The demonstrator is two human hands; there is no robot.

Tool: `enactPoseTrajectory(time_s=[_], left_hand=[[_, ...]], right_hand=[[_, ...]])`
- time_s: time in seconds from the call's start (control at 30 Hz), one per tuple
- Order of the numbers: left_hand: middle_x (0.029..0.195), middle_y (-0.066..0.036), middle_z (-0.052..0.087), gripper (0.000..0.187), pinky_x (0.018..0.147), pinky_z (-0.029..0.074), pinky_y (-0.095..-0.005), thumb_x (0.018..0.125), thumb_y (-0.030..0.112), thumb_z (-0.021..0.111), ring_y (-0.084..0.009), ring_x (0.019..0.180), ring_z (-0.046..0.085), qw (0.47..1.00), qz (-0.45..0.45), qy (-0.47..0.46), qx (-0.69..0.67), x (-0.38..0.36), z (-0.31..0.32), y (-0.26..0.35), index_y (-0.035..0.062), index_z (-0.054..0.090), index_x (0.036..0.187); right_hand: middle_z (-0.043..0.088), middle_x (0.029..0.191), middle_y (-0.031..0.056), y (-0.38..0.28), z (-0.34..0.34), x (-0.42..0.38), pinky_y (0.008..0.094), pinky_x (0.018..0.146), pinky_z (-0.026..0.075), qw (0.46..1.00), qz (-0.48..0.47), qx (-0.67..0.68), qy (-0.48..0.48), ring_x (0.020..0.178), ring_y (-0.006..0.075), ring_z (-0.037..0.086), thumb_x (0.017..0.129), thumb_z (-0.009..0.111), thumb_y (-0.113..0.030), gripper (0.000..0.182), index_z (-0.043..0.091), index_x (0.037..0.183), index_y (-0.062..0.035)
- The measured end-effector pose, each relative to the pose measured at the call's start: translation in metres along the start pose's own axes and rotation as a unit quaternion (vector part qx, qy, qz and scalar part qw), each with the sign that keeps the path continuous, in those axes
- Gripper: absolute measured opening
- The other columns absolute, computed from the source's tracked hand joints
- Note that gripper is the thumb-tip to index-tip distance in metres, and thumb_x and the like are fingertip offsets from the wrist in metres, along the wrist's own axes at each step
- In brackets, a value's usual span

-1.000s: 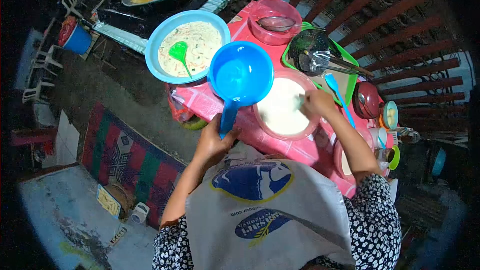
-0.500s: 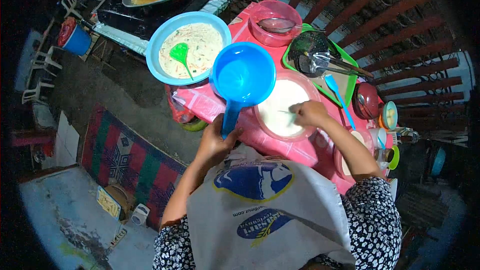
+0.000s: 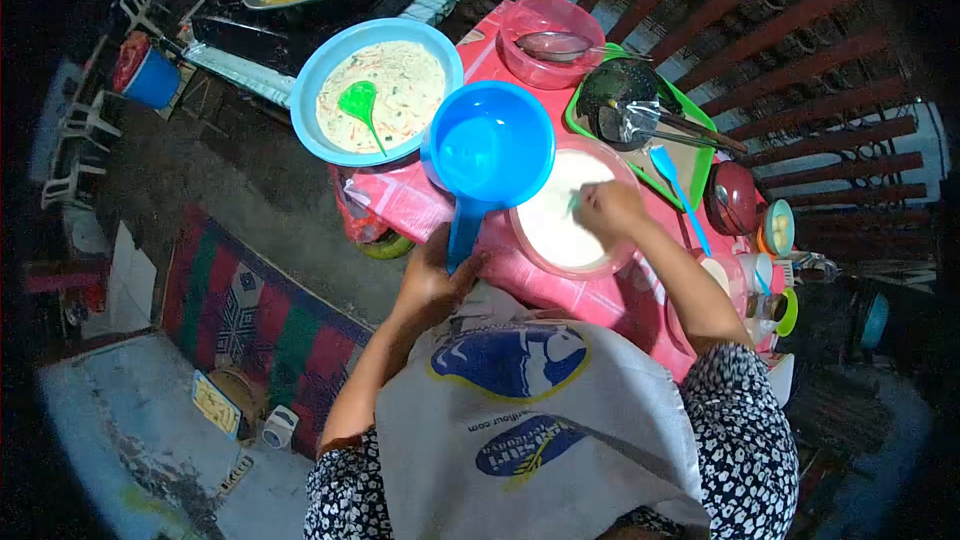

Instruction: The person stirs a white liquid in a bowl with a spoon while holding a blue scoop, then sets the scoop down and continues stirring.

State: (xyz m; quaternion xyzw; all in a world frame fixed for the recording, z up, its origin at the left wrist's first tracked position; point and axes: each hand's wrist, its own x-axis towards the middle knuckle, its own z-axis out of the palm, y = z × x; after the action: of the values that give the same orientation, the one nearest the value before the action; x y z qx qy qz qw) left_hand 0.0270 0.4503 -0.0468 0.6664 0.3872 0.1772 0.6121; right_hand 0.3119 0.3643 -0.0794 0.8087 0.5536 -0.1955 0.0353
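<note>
Mid-frame, gripping round blue plastic dipper (image 3: 490, 148) with left hand (image 3: 430, 283), likely for steadiness; with right hand (image 3: 613, 210), pinching perhaps blurred greenish utensil (image 3: 575, 203).

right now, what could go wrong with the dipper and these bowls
The left grip has the blue dipper only by its handle, so a twist might spill anything inside; its contents are hard to make out.
The right grip is over the pink bowl, so a brisk movement could slop white mixture onto the tablecloth.
The green spoon lies wholly within the light blue bowl and might sink.
</note>
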Motion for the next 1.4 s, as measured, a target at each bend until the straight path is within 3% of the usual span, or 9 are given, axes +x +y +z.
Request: enactPoseTrajectory(time_s=[0.1, 0.17, 0.27, 0.63, 0.8, 0.97, 1.07, 1.2, 1.4], left_hand=[[0.066, -0.008, 0.054, 0.031, 0.055, 0.042, -0.0289, 0.074, 0.022, 0.061, -0.0144, 0.057, 0.05, 0.999, -0.042, -0.003, 0.009, -0.002, -0.006, 0.016, 0.0002, 0.05, 0.093], [0.067, -0.008, 0.054, 0.03, 0.055, 0.042, -0.0288, 0.075, 0.021, 0.061, -0.0142, 0.058, 0.051, 0.999, -0.051, -0.004, 0.004, -0.003, -0.005, 0.015, 0.0002, 0.05, 0.093], [0.071, -0.011, 0.055, 0.032, 0.057, 0.042, -0.0309, 0.075, 0.022, 0.061, -0.0172, 0.062, 0.053, 0.996, -0.067, -0.019, -0.047, -0.002, -0.003, 0.004, 0.0, 0.05, 0.094], [0.084, -0.017, 0.057, 0.034, 0.07, 0.042, -0.0368, 0.076, 0.025, 0.06, -0.0283, 0.077, 0.056, 0.996, 0.039, -0.002, 0.084, 0.001, -0.007, -0.002, 0.0005, 0.05, 0.098], [0.08, -0.016, 0.057, 0.034, 0.068, 0.043, -0.0366, 0.076, 0.025, 0.06, -0.0282, 0.074, 0.056, 1.0, -0.007, -0.015, 0.019, 0.0, -0.008, 0.004, 0.0008, 0.05, 0.097], [0.077, -0.014, 0.057, 0.033, 0.064, 0.043, -0.0358, 0.076, 0.025, 0.061, -0.0268, 0.07, 0.056, 0.996, -0.047, -0.017, 0.07, -0.003, -0.009, 0.024, 0.0011, 0.05, 0.095], [0.073, -0.013, 0.057, 0.033, 0.062, 0.043, -0.0353, 0.075, 0.025, 0.061, -0.0248, 0.068, 0.056, 0.999, 0.001, -0.009, 0.036, -0.001, -0.007, 0.001, 0.0009, 0.05, 0.094], [0.07, -0.012, 0.056, 0.034, 0.06, 0.043, -0.0353, 0.075, 0.026, 0.061, -0.0236, 0.065, 0.056, 0.996, 0.026, -0.004, 0.085, -0.003, -0.009, 0.016, 0.0009, 0.05, 0.095], [0.066, -0.011, 0.055, 0.032, 0.058, 0.042, -0.035, 0.076, 0.027, 0.06, -0.023, 0.062, 0.056, 0.998, 0.028, 0.001, 0.062, -0.005, -0.009, 0.006, 0.0012, 0.05, 0.092]], right_hand=[[0.061, 0.074, 0.0128, 0.005, -0.008, -0.014, 0.0416, 0.064, 0.047, 0.996, -0.072, 0.016, -0.049, 0.069, 0.0308, 0.059, 0.067, 0.052, -0.027, 0.02, 0.062, 0.078, -0.0139], [0.061, 0.074, 0.0131, 0.022, -0.02, -0.001, 0.0413, 0.064, 0.047, 0.995, 0.059, -0.055, -0.054, 0.069, 0.0315, 0.059, 0.067, 0.052, -0.029, 0.019, 0.062, 0.077, -0.0157], [0.061, 0.072, 0.0115, 0.006, 0.002, 0.008, 0.0408, 0.062, 0.047, 0.999, 0.033, -0.034, 0.004, 0.07, 0.0297, 0.059, 0.066, 0.056, -0.029, 0.017, 0.063, 0.077, -0.0186], [0.06, 0.066, 0.0102, 0.005, 0.011, -0.008, 0.0412, 0.055, 0.043, 0.999, -0.035, 0.016, -0.02, 0.063, 0.0312, 0.057, 0.063, 0.06, -0.034, 0.022, 0.06, 0.074, -0.0154], [0.061, 0.07, 0.0098, 0.025, -0.001, 0.015, 0.0388, 0.058, 0.045, 0.993, 0.07, -0.084, 0.053, 0.065, 0.0288, 0.059, 0.065, 0.056, -0.031, 0.021, 0.062, 0.079, -0.0161], [0.061, 0.071, 0.012, 0.011, 0.005, -0.013, 0.0404, 0.057, 0.045, 0.997, -0.066, 0.033, -0.024, 0.064, 0.0304, 0.058, 0.066, 0.055, -0.029, 0.021, 0.062, 0.076, -0.0124], [0.06, 0.072, 0.0138, 0.023, -0.009, 0.005, 0.0419, 0.057, 0.044, 0.995, 0.072, -0.075, 0.005, 0.065, 0.031, 0.058, 0.066, 0.056, -0.032, 0.021, 0.062, 0.077, -0.0154], [0.06, 0.071, 0.0131, -0.003, 0.01, -0.003, 0.0424, 0.055, 0.045, 0.998, -0.042, -0.049, 0.02, 0.066, 0.0305, 0.058, 0.066, 0.056, -0.033, 0.022, 0.061, 0.078, -0.0153], [0.061, 0.072, 0.0118, 0.004, -0.008, 0.009, 0.0417, 0.057, 0.045, 0.996, 0.037, -0.082, 0.008, 0.068, 0.0312, 0.059, 0.069, 0.053, -0.036, 0.024, 0.062, 0.078, -0.0158]])
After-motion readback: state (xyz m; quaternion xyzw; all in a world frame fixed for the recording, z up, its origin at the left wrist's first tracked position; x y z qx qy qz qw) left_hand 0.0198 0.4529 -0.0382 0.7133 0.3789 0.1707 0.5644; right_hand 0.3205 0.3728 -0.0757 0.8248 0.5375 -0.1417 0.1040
